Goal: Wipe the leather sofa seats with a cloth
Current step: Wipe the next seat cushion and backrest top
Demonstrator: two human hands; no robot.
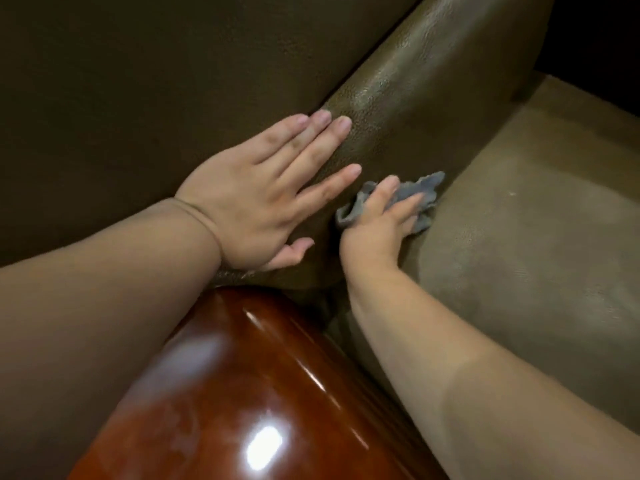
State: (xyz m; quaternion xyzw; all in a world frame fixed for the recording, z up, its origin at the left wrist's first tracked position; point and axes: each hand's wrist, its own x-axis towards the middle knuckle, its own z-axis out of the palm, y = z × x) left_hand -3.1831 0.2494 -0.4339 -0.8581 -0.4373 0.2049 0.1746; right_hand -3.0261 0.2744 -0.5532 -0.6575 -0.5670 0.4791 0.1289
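The left hand (263,199) lay flat and released on the rounded leather armrest (398,109), fingers straight and spread, apparently to brace the person's weight while leaning in over the sofa. The right hand (381,226) pressed a crumpled grey cloth (420,192) down into the crease where the armrest met the seat cushion (519,237), its fingers laid over the cloth with the tips bent slightly into it rather than clenched round it; the thumb side was hidden, so a full grip could not be confirmed. The cloth sat bunched under and just beyond the fingertips, touching both the armrest's inner side and the edge of the seat, which suggested the seam was being worked, where dirt tends to gather. A glossy reddish wooden arm cap (242,393) stood nearest the camera, between the two forearms. The seat's lighter, matte surface stretched away to the right, seemingly with much left to wipe.
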